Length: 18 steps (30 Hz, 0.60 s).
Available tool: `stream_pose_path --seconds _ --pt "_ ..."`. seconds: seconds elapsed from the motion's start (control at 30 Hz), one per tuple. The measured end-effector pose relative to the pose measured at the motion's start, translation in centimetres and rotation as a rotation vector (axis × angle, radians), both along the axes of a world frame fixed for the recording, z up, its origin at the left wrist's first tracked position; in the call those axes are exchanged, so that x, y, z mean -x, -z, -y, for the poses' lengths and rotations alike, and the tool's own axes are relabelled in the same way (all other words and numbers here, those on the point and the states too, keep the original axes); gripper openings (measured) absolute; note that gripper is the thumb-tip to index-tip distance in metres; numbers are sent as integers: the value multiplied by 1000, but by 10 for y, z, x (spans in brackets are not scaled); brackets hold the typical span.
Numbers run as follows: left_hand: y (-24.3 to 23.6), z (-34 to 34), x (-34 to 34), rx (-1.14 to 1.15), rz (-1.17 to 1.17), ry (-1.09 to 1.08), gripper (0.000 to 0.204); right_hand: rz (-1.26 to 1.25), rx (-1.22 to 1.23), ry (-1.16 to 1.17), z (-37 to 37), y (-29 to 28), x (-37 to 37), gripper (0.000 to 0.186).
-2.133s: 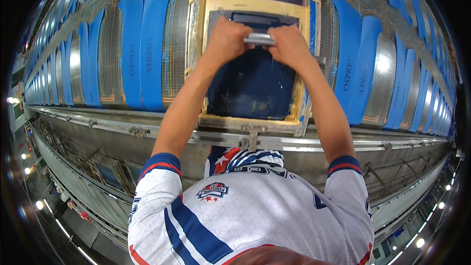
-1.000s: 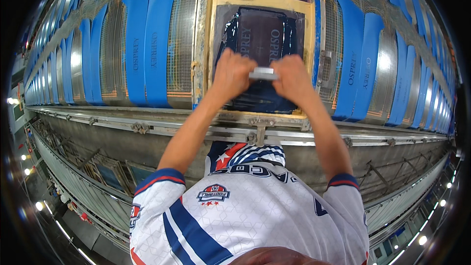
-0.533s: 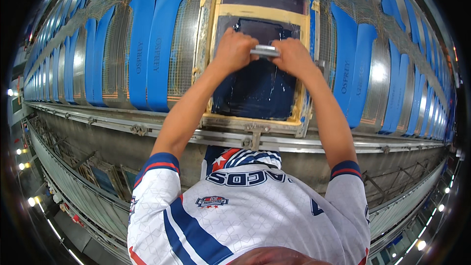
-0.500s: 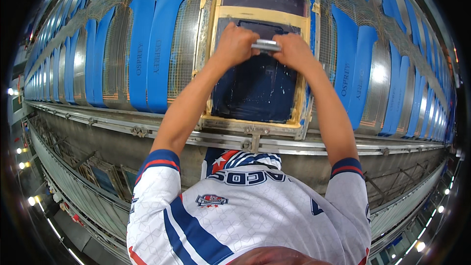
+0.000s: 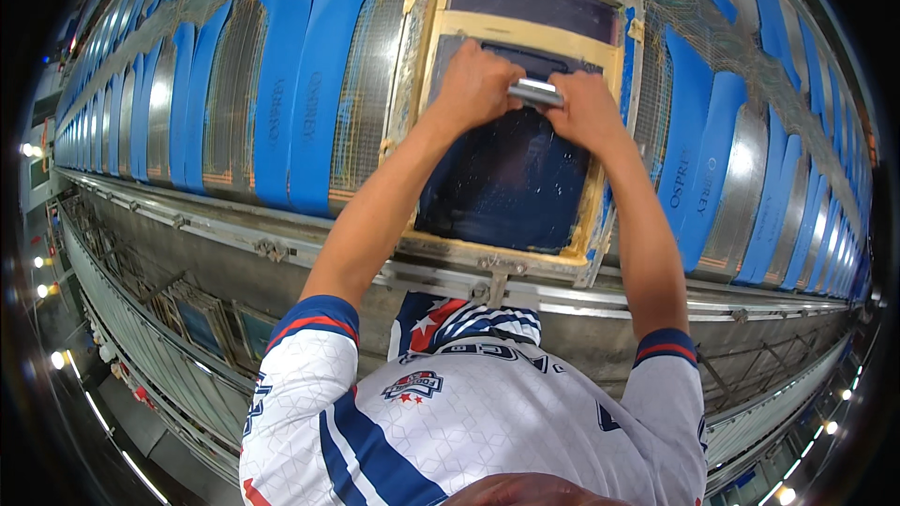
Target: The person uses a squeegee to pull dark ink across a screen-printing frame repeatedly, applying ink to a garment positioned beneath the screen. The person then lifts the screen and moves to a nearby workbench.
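Observation:
Both my hands grip a squeegee [image 5: 536, 92] with a metallic handle, held crosswise over the upper part of a screen-printing frame [image 5: 427, 47]. My left hand [image 5: 478, 84] is closed round its left end, and my right hand [image 5: 586, 111] round its right end. Below my hands the dark mesh [image 5: 502, 183] of the screen shows, glossy with dark ink and bordered by yellowish tape. The squeegee's lower edge is mostly hidden by my hands.
A long print table carries rows of blue fabric pieces [image 5: 286, 98] to the left and more blue pieces [image 5: 717, 169] to the right. A metal rail [image 5: 234, 234] runs along its near edge, with a bracket [image 5: 497, 286] of the frame resting at it.
The view has shifted and turned slightly, so the frame appears farther right and tilted. My hands keep their hold on the squeegee, near the same upper part of the screen.

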State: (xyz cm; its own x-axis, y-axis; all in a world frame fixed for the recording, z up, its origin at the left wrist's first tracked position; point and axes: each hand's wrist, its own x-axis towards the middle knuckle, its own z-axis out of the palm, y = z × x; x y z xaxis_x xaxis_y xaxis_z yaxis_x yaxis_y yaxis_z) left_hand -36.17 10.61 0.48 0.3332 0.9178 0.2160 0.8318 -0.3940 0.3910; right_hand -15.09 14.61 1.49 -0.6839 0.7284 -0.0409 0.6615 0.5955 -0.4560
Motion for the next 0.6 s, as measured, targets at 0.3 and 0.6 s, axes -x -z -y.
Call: stream_pose_path --seconds 0.3,0.6 --pt "-8 176 -25 -42 17 -49 26 -156 184 85 153 -31 -33 35" --pt "-20 174 -28 37 -56 -31 52 -228 -56 1038 51 78 -138 40"
